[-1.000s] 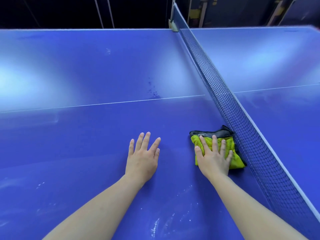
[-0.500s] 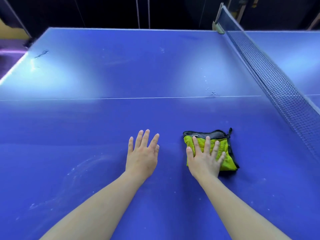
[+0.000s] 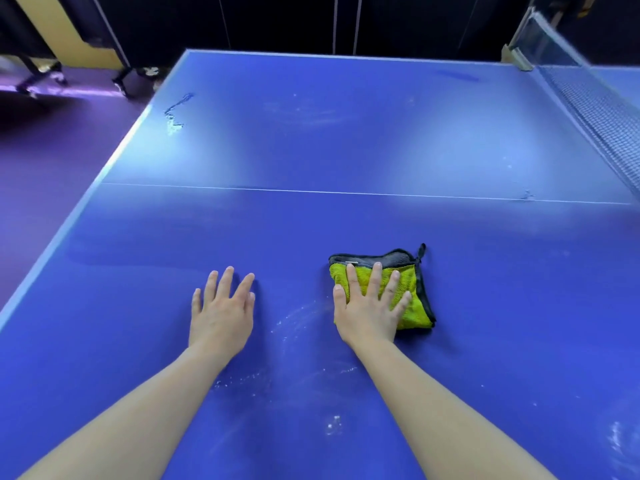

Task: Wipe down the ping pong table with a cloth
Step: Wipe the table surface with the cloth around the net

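Across nearly the whole view we see the blue ping pong table (image 3: 346,140), its glossy top throwing back pale patches of light. A thin white line (image 3: 346,192) runs across it from the left edge toward the net. Left of the table lies a purple floor (image 3: 41,174), with dark frame legs (image 3: 135,77) standing at its far end. Along the right edge the black mesh net (image 3: 595,112) stretches away to its post (image 3: 517,58).

Two bare forearms reach in from the bottom. The left hand (image 3: 221,313) lies flat on the bare tabletop, palm down, fingers straight and slightly fanned, holding nothing. The right hand (image 3: 369,313) presses palm down on the cloth (image 3: 412,292), fingers straight and spread over the fabric.

The cloth is a folded yellow-green microfibre square with black trim and grey showing at its far edge. It lies on our side of the white line, well apart from the net. A small black loop (image 3: 421,252) sticks out at its far right corner.

We see whitish dusty streaks (image 3: 298,320) between the hands and nearer us beside the forearms. A dark squiggly scuff (image 3: 175,112) sits near the far left edge.
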A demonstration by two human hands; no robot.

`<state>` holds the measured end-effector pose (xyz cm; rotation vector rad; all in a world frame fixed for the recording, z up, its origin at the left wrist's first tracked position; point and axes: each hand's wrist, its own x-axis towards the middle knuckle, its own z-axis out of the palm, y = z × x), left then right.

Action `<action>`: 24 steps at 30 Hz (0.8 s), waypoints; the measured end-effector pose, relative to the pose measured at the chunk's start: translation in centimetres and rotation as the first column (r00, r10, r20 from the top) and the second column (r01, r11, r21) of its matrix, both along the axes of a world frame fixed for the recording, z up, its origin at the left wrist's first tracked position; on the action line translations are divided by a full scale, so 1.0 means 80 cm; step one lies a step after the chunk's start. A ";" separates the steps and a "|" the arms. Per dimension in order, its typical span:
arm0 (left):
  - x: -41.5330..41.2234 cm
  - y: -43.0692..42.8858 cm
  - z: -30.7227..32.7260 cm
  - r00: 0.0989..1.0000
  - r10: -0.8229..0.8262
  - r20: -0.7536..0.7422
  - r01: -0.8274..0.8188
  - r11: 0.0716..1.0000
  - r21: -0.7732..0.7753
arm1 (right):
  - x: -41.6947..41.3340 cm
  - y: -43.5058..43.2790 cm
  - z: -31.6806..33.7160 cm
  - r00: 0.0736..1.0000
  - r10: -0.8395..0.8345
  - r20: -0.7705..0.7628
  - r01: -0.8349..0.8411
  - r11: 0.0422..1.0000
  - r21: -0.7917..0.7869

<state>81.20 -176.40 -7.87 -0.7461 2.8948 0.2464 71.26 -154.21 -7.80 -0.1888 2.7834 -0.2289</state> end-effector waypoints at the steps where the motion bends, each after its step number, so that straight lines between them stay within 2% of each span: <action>1: 0.007 -0.010 -0.004 1.000 -0.010 -0.018 0.010 1.000 0.001 | 0.000 -0.002 0.002 1.000 0.013 0.009 -0.013 1.000 -0.003; 3: 0.014 -0.029 -0.011 0.996 -0.051 -0.072 0.052 0.999 0.011 | -0.009 0.011 0.014 0.999 0.052 -0.001 -0.052 0.999 -0.015; 7: 0.018 -0.049 -0.021 0.984 -0.030 -0.173 0.037 0.999 0.038 | -0.042 0.046 0.021 0.948 0.254 -0.190 -0.241 0.966 0.091; 9: 0.017 -0.048 -0.025 0.982 -0.045 -0.186 0.047 0.999 0.004 | -0.056 0.050 0.007 0.939 0.306 -0.158 -0.298 0.952 0.075; 11: 0.018 -0.046 -0.028 0.982 -0.051 -0.180 0.052 0.999 0.000 | -0.060 0.052 -0.006 0.944 0.307 -0.118 -0.304 0.952 0.046; 16: 0.021 -0.048 -0.027 0.983 -0.036 -0.178 0.035 0.999 -0.010 | -0.071 0.079 -0.010 0.921 0.355 -0.163 -0.352 0.935 0.047; 24: 0.017 -0.046 -0.027 0.983 -0.028 -0.181 0.026 1.000 -0.013 | -0.081 0.121 -0.009 0.935 0.326 -0.140 -0.312 0.943 0.116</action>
